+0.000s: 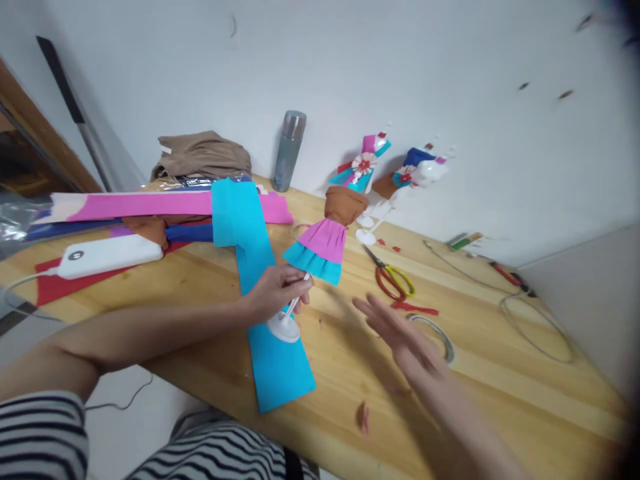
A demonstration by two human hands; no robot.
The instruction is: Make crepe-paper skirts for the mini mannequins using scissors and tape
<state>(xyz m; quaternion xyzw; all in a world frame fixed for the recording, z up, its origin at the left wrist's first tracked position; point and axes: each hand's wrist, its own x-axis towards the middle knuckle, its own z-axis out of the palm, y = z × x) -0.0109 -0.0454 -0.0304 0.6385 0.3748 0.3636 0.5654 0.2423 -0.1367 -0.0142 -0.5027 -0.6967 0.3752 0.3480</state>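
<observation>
A small crepe-paper dress [324, 242] has a brown top, a pleated pink tier and a blue tier below, and is mounted on a white stand [284, 328] with a round base. My left hand [283, 290] is closed around the stand's thin pole just under the skirt, holding it tilted. Beneath the base, a long strip of blue crepe paper [280, 373] runs down the table. My right hand [400, 333] is apart from the dress, to its right, with fingers stretched out and nothing held; it is slightly blurred.
Scissors [393, 280] with red and yellow handles, a tape roll [443, 337] and a red strip [420, 309] lie right. Two decorated figures [364, 167] stand by the wall near a flask [290, 150]. Left are a white power bank [113, 255] and pink crepe paper [145, 205].
</observation>
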